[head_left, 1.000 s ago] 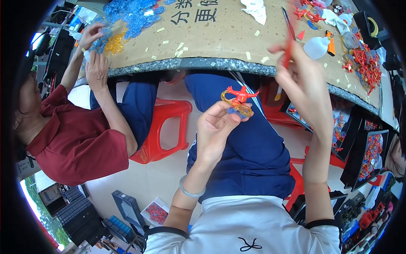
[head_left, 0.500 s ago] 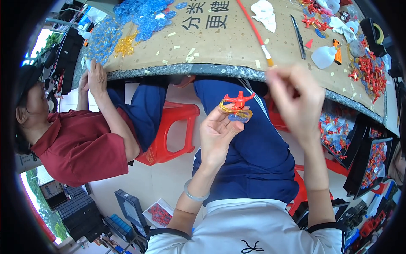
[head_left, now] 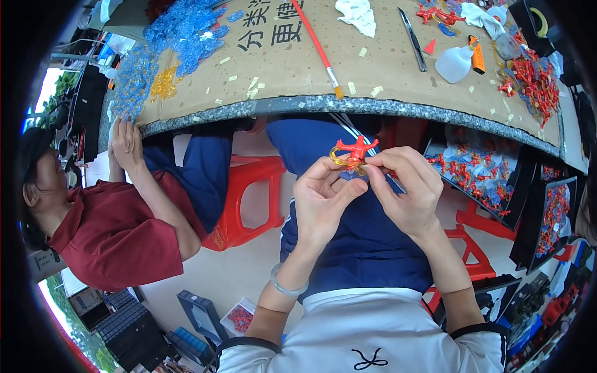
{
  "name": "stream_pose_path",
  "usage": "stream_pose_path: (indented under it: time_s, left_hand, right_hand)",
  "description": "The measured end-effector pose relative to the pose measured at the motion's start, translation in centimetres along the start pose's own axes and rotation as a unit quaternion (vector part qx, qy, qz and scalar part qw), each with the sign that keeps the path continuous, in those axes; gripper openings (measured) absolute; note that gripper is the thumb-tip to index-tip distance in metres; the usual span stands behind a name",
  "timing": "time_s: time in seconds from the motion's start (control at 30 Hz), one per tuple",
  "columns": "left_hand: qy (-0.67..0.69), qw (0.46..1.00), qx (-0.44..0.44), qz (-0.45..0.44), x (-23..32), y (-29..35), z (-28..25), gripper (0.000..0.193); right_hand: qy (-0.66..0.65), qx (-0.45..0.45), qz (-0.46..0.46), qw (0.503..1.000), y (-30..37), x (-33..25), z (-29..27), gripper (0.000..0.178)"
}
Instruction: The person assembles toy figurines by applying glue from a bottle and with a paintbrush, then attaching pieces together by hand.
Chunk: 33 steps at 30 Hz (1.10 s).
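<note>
My left hand [head_left: 324,198] is closed around the lower part of a small red plastic figure [head_left: 357,149] with spread arms. A clear yellow ring [head_left: 339,159] circles the figure, and a clear blue piece [head_left: 349,175] shows below it, partly hidden by my fingers. My right hand [head_left: 407,189] pinches the figure's right side with thumb and forefinger, at the edge of the ring; whether the fingertips grip the ring or the figure itself is hidden. Both hands are over my lap, just in front of the table edge.
On the table [head_left: 205,68] lie a red-handled brush [head_left: 320,50], a craft knife [head_left: 413,38], a white bottle [head_left: 454,64], blue pieces [head_left: 186,31] and yellow pieces [head_left: 164,84]. Trays of red figures [head_left: 479,174] stand at right. A co-worker [head_left: 118,230] sits at left by a red stool [head_left: 252,199].
My right hand has come down and left from beside the brush at the table edge to the figure. The brush lies further left on the table. The whole view has shifted slightly.
</note>
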<state>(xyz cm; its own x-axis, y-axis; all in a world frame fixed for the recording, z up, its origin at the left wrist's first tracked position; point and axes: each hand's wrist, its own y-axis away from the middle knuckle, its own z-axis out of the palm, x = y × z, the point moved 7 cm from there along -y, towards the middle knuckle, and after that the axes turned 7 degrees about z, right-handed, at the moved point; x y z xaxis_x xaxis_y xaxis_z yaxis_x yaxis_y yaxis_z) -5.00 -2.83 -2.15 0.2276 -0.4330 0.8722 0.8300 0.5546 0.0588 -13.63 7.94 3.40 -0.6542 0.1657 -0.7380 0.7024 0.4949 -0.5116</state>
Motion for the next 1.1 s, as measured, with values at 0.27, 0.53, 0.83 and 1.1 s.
stream_pose_path:
  time_s: [0.27,0.53,0.83,1.1]
  left_hand:
    - [0.002,1.000,0.015,-0.025,0.27,0.39,-0.34,0.029]
    - [0.011,0.999,0.023,-0.022,0.31,0.41,-0.52,0.032]
    - [0.142,0.987,-0.050,-0.047,0.13,0.11,-0.11,0.034]
    - [0.111,0.991,-0.066,-0.036,0.09,-0.02,0.28,0.033]
  right_hand:
    - [-0.013,-0.006,0.065,0.998,-0.34,-0.74,0.14,0.016]
    - [-0.044,-0.010,0.072,0.996,-0.28,-0.56,0.48,0.016]
    - [-0.004,0.014,-0.012,1.000,0.28,-0.58,-0.13,0.021]
    - [0.000,0.004,-0.014,1.000,0.37,-0.32,-0.47,0.021]
